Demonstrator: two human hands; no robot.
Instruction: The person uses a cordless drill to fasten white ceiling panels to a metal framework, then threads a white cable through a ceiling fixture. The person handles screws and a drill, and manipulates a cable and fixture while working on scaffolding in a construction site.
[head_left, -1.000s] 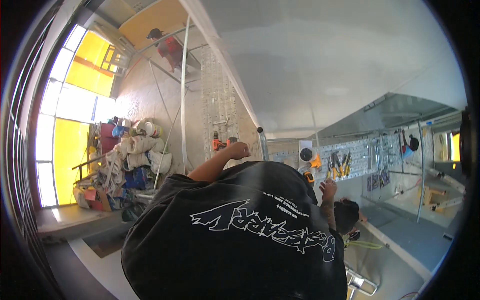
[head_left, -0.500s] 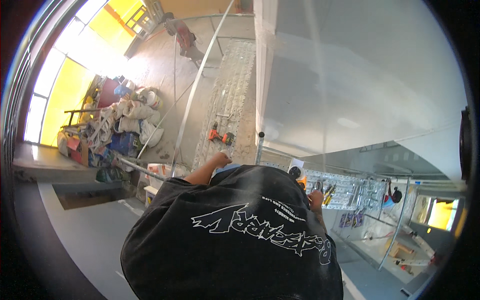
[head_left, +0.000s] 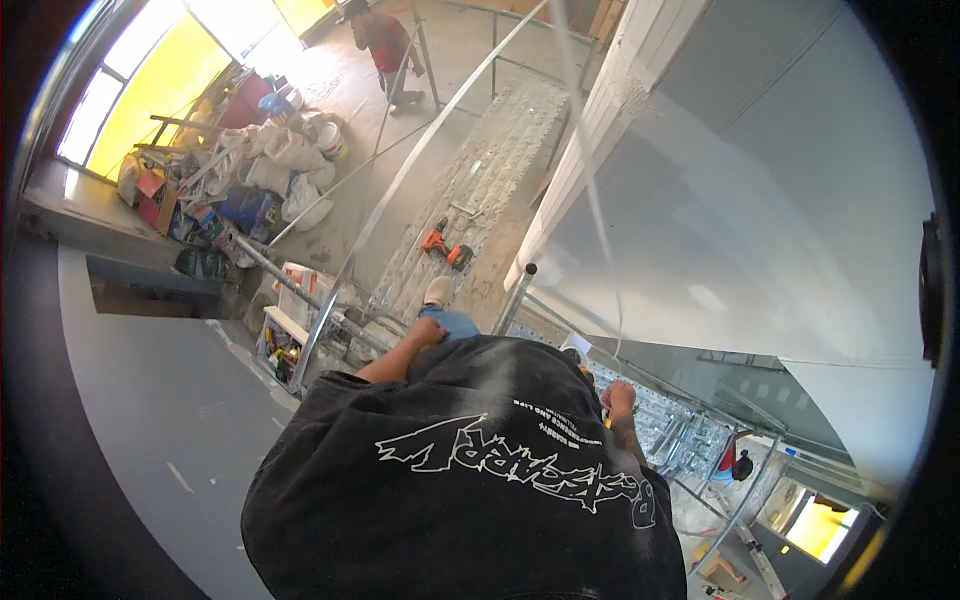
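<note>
My left hand (head_left: 430,331) is curled closed beside the blue jeans (head_left: 452,321) at my knee, with no object showing in it. To the right of my black shirt (head_left: 450,470), my right hand (head_left: 619,398) hangs over a metal scaffold plank (head_left: 650,416), fingers curled in; whatever they may hold is hidden. A beige shoe (head_left: 439,291) stands on the long, dusty metal plank (head_left: 500,150). Farther along that plank lies an orange and black cordless drill (head_left: 436,240), apart from both hands. Near my right hand, something orange is mostly hidden behind the shirt.
Scaffold poles (head_left: 400,185) cross ahead, and an upright post end (head_left: 528,272) rises near my front. White wall panels (head_left: 700,220) stand to the right. Sacks and debris (head_left: 270,170) are heaped at left. A person in red (head_left: 386,42) is at the back; another (head_left: 735,458) is at lower right.
The view has turned, tilting the planks and wall rightward. A shoe now shows on the plank. My left hand sits lower, by the jeans. The person in red now appears more upright.
</note>
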